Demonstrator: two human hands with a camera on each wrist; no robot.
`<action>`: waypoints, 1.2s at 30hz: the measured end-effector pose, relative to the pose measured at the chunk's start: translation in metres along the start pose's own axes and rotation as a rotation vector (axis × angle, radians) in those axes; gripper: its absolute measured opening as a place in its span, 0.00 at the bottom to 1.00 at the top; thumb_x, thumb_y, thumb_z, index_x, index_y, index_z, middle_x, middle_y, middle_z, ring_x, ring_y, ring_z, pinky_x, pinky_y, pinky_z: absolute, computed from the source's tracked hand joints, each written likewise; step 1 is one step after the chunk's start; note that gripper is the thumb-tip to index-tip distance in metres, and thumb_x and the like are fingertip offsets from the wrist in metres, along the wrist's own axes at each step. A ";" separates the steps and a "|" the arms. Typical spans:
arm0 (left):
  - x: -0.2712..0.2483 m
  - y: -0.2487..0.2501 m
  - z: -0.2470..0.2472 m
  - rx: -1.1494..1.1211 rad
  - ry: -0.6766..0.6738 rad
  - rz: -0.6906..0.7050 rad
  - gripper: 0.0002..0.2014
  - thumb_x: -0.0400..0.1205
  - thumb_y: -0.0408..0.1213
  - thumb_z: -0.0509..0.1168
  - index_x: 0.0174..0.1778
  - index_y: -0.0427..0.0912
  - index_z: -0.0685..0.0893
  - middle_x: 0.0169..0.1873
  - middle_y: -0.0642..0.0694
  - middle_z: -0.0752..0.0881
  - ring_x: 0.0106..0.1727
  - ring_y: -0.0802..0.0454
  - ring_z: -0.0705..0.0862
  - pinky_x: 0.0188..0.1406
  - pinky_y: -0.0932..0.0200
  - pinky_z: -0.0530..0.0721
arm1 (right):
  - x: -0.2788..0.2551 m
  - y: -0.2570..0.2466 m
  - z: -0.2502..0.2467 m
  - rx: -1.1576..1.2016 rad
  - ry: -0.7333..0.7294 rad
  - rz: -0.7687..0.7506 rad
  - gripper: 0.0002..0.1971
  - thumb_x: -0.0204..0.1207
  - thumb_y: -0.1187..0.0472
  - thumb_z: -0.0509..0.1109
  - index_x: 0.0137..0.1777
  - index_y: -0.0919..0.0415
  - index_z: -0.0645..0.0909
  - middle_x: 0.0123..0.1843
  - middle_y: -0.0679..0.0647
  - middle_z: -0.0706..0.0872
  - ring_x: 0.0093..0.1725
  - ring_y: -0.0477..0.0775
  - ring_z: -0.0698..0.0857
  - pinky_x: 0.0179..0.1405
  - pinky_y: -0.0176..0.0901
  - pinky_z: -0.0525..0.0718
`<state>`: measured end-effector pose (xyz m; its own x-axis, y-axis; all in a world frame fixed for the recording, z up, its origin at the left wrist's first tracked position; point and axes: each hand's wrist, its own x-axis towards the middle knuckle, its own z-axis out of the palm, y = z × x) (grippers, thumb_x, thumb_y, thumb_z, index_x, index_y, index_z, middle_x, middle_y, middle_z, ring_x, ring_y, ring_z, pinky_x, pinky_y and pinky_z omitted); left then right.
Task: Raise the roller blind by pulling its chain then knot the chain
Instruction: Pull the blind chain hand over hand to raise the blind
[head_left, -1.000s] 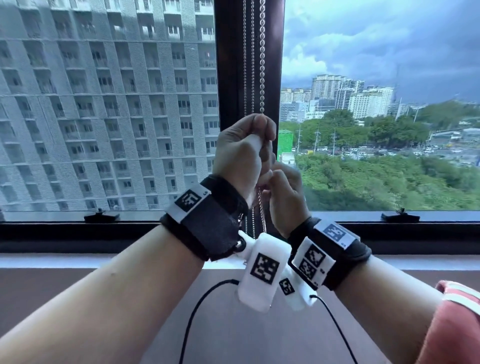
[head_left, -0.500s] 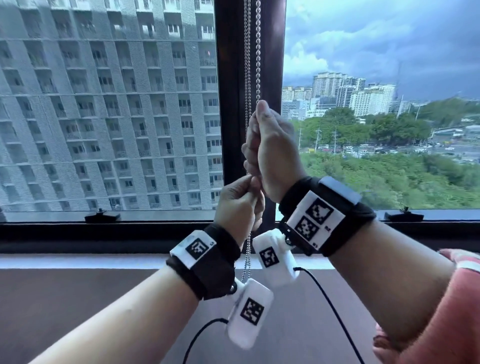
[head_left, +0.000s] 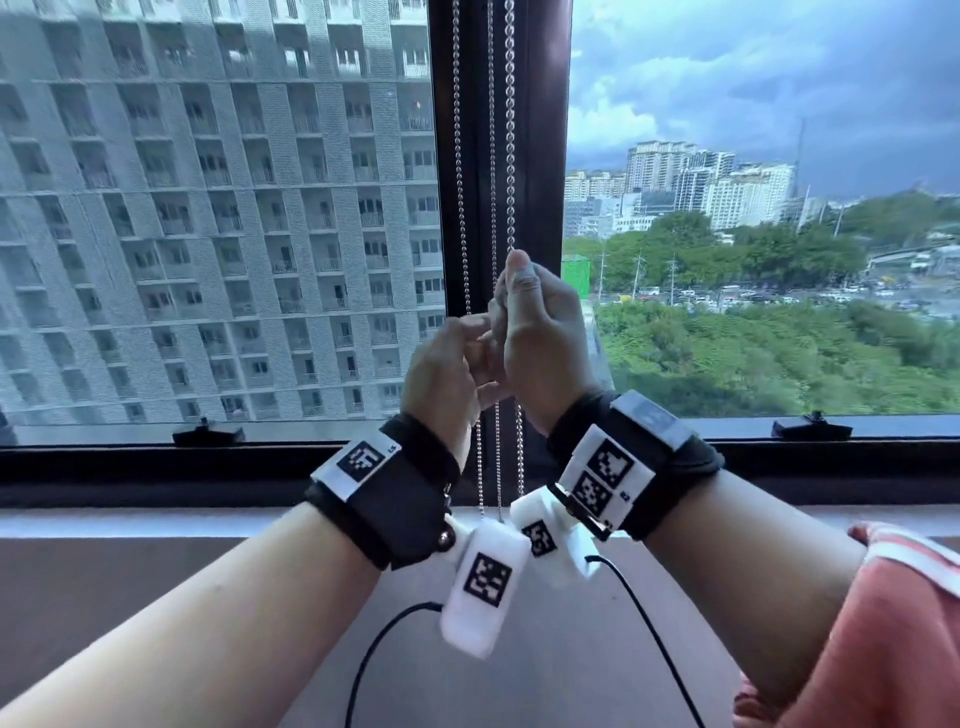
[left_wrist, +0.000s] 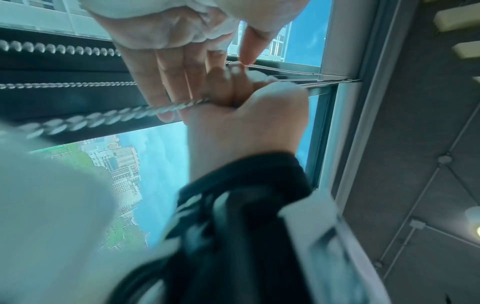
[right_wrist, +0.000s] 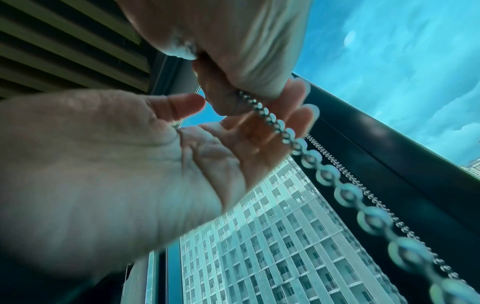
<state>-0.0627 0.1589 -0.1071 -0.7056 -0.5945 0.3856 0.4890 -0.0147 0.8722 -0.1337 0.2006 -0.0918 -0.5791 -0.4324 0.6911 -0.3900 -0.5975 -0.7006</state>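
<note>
A silver bead chain (head_left: 509, 156) hangs in three strands in front of the dark window post (head_left: 543, 156). Both hands meet on it at mid height. My right hand (head_left: 540, 338) is the higher one, thumb up against the right strand and fingers curled round the chain. My left hand (head_left: 441, 374) sits just below and to the left, pinching a strand. In the left wrist view the chain (left_wrist: 116, 116) runs into the right hand (left_wrist: 246, 123). In the right wrist view the left hand (right_wrist: 246, 51) pinches the chain (right_wrist: 324, 174); the right fingers (right_wrist: 298, 98) are blurred. The blind is out of view.
The chain strands hang on below the hands to the grey sill (head_left: 156, 519). Black latches (head_left: 208, 434) (head_left: 810, 428) sit on the lower window frame. Black cables (head_left: 379, 649) dangle from the wrist cameras. A pink sleeve (head_left: 909, 623) is at the lower right.
Over the last second the hands swapped heights on the chain. Since half a second ago the right hand has come down and the left hand has risen to meet it.
</note>
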 end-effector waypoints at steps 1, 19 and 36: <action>0.002 0.002 0.000 0.004 0.005 0.009 0.16 0.82 0.38 0.51 0.35 0.42 0.82 0.28 0.45 0.79 0.30 0.51 0.78 0.33 0.57 0.80 | -0.003 0.003 -0.001 -0.002 0.003 0.010 0.20 0.84 0.51 0.54 0.31 0.57 0.66 0.21 0.48 0.66 0.17 0.45 0.65 0.20 0.38 0.65; 0.021 0.023 0.028 0.017 -0.085 0.140 0.17 0.87 0.36 0.51 0.31 0.40 0.74 0.15 0.53 0.65 0.14 0.59 0.57 0.14 0.68 0.53 | -0.054 0.047 -0.016 0.069 -0.068 0.149 0.19 0.79 0.48 0.58 0.32 0.59 0.65 0.20 0.51 0.65 0.16 0.44 0.64 0.14 0.36 0.60; -0.002 -0.025 -0.005 0.070 0.012 0.062 0.19 0.85 0.27 0.53 0.26 0.43 0.71 0.15 0.51 0.65 0.11 0.61 0.59 0.11 0.74 0.56 | -0.006 -0.001 -0.019 -0.039 -0.129 0.079 0.16 0.74 0.69 0.54 0.50 0.71 0.84 0.38 0.65 0.84 0.32 0.51 0.83 0.30 0.41 0.81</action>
<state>-0.0711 0.1568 -0.1312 -0.6685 -0.6022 0.4364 0.4945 0.0784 0.8656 -0.1435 0.2167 -0.0990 -0.5135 -0.5613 0.6490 -0.3762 -0.5325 -0.7582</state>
